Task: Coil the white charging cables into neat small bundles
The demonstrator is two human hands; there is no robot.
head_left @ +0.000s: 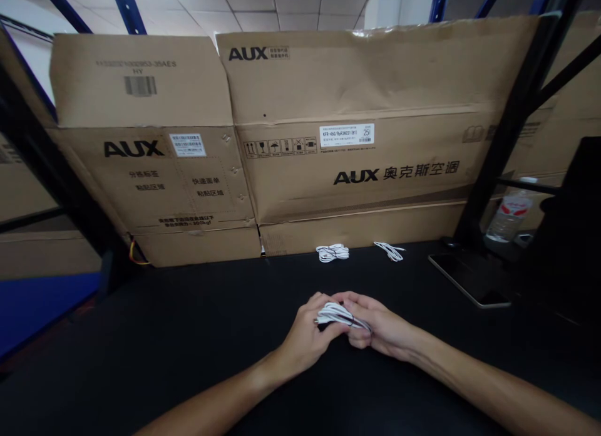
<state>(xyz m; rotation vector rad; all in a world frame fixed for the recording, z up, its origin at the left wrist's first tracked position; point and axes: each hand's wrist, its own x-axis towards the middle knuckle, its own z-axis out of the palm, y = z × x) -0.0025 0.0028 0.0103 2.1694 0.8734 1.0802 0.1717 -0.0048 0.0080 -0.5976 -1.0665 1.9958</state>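
Note:
Between my two hands, just above the black tabletop [211,348], is a white cable [335,313] coiled into a bundle with a dark tie around its middle. My left hand [307,336] grips the left end of the coil, thumb below it, and a metal plug tip sticks out there. The right end is held by my right hand [375,323], its fingers curled round the coil. Beyond my hands, two more white cables lie on the table: a wider tied coil [332,253] and a slimmer bundle [389,251] to its right.
Large cardboard sheets [300,192] printed AUX stand along the table's back edge. On the right lie a smartphone [469,279] and, behind the black frame post [507,129], a clear water bottle [509,213]. Coloured wires [136,253] show at the back left.

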